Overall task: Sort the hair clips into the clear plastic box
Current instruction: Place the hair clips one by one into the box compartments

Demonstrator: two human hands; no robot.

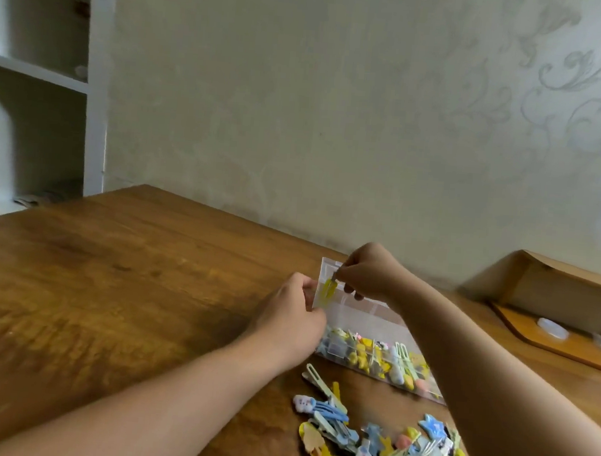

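On the wooden tabletop [112, 284], my left hand [289, 317] grips the clear plastic box's [364, 317] far-left corner while my right hand [367, 273] pinches a yellow clip [327, 291] over its far compartment; sorted clips [375, 358] fill the near compartments, with a loose pile [381, 449] lying nearer me.

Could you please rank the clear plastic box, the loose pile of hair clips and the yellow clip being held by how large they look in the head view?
1. clear plastic box
2. loose pile of hair clips, close behind; it lies nearer the camera, so this order is unsure
3. yellow clip, pinched by the right hand, plainly smallest
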